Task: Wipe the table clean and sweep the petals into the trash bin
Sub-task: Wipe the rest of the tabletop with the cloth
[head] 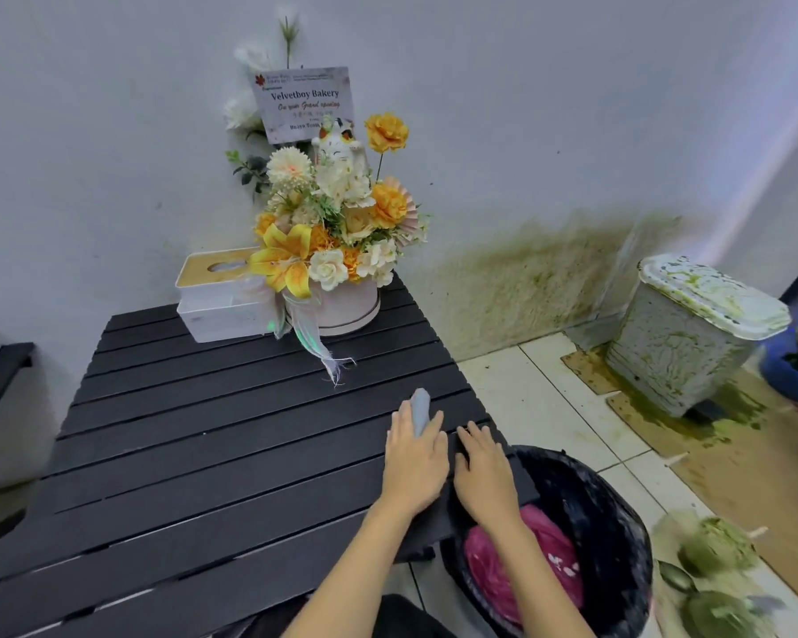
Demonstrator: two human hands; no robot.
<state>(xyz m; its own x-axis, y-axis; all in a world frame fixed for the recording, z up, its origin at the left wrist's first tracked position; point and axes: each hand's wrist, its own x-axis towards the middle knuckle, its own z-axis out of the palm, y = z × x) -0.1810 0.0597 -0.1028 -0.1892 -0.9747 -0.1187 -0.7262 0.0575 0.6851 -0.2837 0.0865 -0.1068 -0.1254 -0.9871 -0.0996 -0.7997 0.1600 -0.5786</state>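
The black slatted table [194, 453] fills the left and centre of the head view. My left hand [415, 458] lies flat near the table's right edge, pressing a rolled grey cloth [420, 409] that sticks out past the fingers. Just to its right, my right hand [482, 472] rests palm down at the table edge, fingers apart, holding nothing. Directly below that edge stands the trash bin [618, 513], lined with a black bag, holding pink plastic and a few pale petals [565, 566]. No petals show on the tabletop.
A flower arrangement in a pink round box [346, 310] and a white tissue box [224, 301] stand at the table's far end against the wall. A stained white lidded bin [682, 343] sits on the tiled floor to the right. Green clumps [715, 550] lie near the trash bin.
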